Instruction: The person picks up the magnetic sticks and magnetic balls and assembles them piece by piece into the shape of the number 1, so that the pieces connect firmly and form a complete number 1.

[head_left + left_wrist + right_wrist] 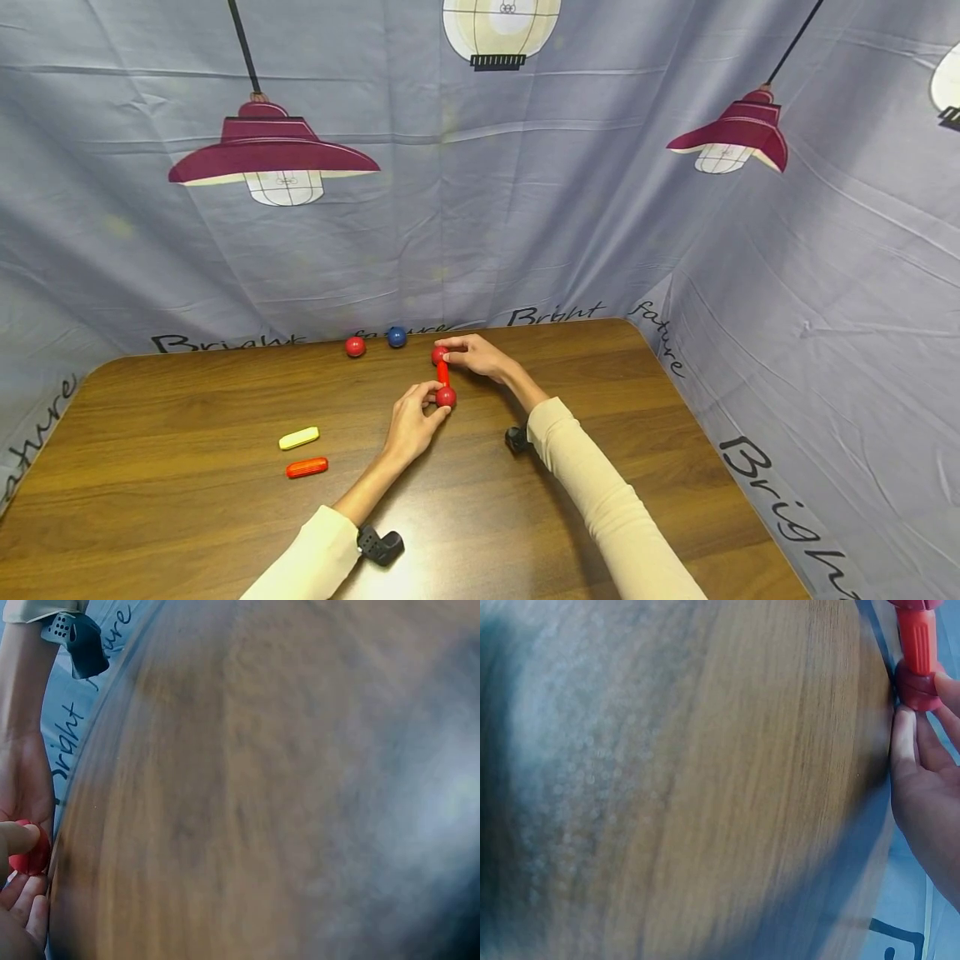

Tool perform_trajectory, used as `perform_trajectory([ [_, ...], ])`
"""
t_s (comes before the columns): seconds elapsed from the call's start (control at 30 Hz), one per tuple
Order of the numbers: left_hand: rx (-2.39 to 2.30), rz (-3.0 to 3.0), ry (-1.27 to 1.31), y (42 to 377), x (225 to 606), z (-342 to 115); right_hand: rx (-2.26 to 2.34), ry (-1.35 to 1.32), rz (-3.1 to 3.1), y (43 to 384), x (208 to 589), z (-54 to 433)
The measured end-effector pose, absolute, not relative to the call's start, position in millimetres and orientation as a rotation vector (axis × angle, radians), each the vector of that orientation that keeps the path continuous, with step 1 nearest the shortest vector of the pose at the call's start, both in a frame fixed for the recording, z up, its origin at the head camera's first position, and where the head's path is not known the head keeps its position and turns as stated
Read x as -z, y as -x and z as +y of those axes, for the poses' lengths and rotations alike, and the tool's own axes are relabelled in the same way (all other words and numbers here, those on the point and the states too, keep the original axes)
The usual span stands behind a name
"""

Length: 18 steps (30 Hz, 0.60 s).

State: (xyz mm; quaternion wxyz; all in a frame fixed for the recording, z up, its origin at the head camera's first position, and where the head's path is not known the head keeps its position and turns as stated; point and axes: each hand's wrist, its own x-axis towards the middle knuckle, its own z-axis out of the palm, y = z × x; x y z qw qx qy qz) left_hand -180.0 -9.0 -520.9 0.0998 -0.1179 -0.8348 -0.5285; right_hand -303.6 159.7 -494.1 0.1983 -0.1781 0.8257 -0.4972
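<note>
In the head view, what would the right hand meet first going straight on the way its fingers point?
Beyond the red ball in its grip, the right hand would probably meet the blue ball first, roughly in line to the left; depth is hard to judge.

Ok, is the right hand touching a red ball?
Touching. The right wrist view shows the right hand gripping one red ball, with no gap between.
</note>
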Motion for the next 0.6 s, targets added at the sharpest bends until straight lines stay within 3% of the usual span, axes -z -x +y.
perform_trajectory([
  [0.6, 1.556, -2.452, 0.378, 182.2, 525.9, -9.3, 1.410, 0.510, 2.317, 302.9, 497.3, 158.2],
])
